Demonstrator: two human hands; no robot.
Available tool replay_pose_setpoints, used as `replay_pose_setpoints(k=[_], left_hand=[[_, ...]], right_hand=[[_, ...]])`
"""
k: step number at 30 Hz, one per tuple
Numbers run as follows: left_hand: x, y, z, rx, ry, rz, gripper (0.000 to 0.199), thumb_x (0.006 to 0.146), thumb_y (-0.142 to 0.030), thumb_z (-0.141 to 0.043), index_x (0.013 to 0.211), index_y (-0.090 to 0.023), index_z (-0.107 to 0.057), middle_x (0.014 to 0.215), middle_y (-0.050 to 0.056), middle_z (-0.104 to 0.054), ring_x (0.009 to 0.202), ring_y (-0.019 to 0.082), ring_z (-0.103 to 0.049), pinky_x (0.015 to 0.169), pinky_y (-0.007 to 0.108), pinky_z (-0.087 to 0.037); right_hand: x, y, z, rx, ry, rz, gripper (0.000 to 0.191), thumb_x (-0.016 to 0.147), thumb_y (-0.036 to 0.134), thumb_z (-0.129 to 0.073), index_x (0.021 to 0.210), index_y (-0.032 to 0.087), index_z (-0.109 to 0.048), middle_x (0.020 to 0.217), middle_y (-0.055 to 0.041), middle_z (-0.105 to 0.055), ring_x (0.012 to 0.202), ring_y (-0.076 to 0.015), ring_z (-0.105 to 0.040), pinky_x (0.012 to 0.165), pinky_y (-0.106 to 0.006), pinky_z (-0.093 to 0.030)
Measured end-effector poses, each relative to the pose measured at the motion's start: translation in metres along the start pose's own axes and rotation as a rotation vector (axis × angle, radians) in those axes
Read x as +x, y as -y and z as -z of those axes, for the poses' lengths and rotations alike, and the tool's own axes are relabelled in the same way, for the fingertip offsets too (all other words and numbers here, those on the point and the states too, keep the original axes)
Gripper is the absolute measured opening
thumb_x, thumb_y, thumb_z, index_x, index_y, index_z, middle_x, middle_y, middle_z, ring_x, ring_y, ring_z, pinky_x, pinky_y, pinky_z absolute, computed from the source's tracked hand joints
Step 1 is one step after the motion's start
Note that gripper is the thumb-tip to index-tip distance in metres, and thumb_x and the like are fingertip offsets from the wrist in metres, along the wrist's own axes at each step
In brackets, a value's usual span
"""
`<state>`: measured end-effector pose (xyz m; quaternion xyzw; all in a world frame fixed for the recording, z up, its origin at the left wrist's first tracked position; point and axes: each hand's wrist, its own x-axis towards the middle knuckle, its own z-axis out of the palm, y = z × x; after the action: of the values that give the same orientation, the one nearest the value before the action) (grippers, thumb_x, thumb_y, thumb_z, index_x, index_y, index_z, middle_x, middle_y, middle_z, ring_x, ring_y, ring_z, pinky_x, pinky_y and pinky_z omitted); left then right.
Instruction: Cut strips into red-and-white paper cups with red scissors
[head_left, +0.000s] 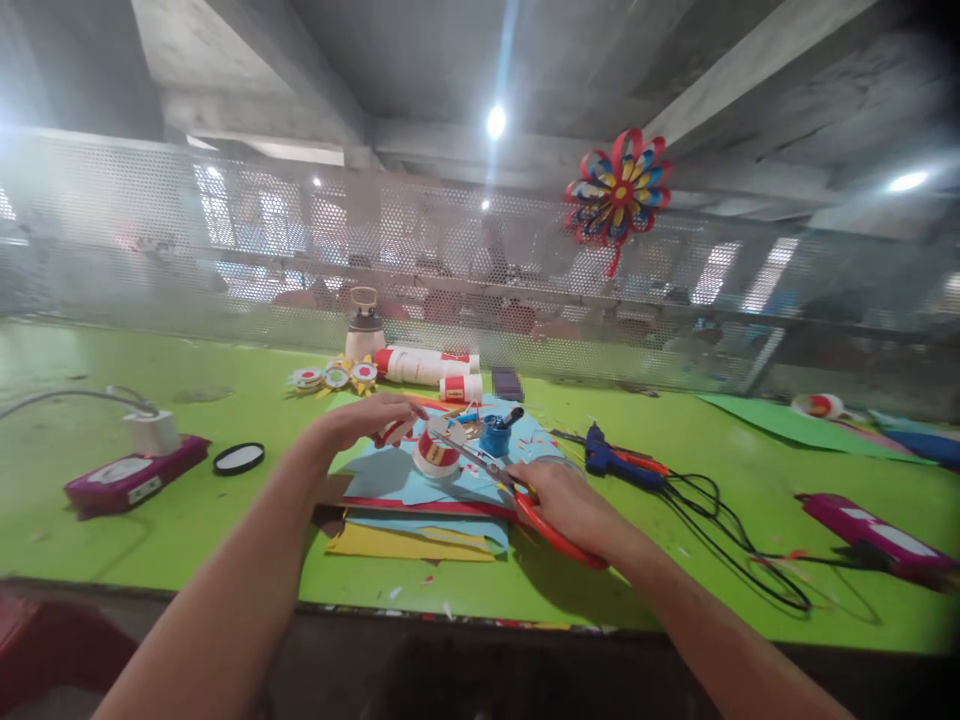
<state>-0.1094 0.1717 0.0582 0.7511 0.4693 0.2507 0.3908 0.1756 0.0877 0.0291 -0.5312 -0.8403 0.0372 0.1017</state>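
Seeing lime green on the tabletop [187, 540]; orangey-red on scissor handles [555, 535]; red-and-white on the cup [436, 460]; red, blue, yellow on the 1 o'clock flower [621, 192]; kinda magenta on the 8 o'clock power strip [112, 493]

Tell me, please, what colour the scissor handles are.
The scissor handles look mainly red-orange; the head view, the only one here, shows this best.
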Motion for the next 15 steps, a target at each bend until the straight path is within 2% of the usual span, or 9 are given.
replay_pose_setpoints(k=[3,5,9,11,15], left_hand=[[0.000,0.001,0.001,0.028,0.097,-0.013,0.044,0.072,-0.036,-0.051,0.110,-0.018,-0.065,0.067,0.000,-0.059,0.058,0.015,-0.052,0.049,0.023,-0.037],[0.000,0.002,0.001,0.041,0.099,-0.045,0.045,0.072,-0.033,-0.051,0.112,-0.017,-0.064,0.065,0.000,-0.059,0.056,0.015,-0.051,0.049,0.024,-0.037],[0.000,0.006,0.003,-0.006,0.045,-0.107,0.048,0.074,-0.033,-0.049,0.118,-0.017,-0.060,0.085,0.004,-0.065,0.072,0.018,-0.058,0.055,0.024,-0.040],[0.000,0.007,0.002,-0.003,0.091,-0.113,0.050,0.074,-0.031,-0.050,0.121,-0.018,-0.058,0.092,0.005,-0.066,0.078,0.019,-0.059,0.057,0.024,-0.041],[0.002,0.001,-0.009,0.036,0.234,-0.112,0.057,0.071,-0.027,-0.049,0.127,-0.019,-0.054,0.084,0.004,-0.066,0.075,0.020,-0.059,0.057,0.024,-0.041]], right_hand=[[-0.004,-0.002,0.002,0.018,-0.008,0.011,0.036,0.084,0.016,-0.048,0.117,0.020,-0.064,0.106,-0.0135,-0.067,0.101,-0.0273,-0.059,0.083,-0.032,-0.038],[-0.005,-0.003,0.004,0.028,-0.019,0.022,0.039,0.083,0.015,-0.048,0.119,0.019,-0.063,0.109,-0.0142,-0.066,0.102,-0.0279,-0.059,0.084,-0.033,-0.039],[-0.004,-0.007,0.007,0.077,-0.039,0.061,0.037,0.080,0.013,-0.048,0.111,0.021,-0.066,0.104,-0.0103,-0.069,0.097,-0.0260,-0.061,0.083,-0.032,-0.042],[-0.003,-0.009,0.010,0.119,-0.059,0.070,0.037,0.078,0.011,-0.049,0.107,0.022,-0.068,0.103,-0.0070,-0.071,0.095,-0.0237,-0.063,0.082,-0.030,-0.044],[-0.008,-0.024,0.020,0.190,-0.119,0.025,0.038,0.075,0.013,-0.051,0.107,0.020,-0.069,0.112,-0.0062,-0.071,0.100,-0.0231,-0.064,0.086,-0.028,-0.046]])
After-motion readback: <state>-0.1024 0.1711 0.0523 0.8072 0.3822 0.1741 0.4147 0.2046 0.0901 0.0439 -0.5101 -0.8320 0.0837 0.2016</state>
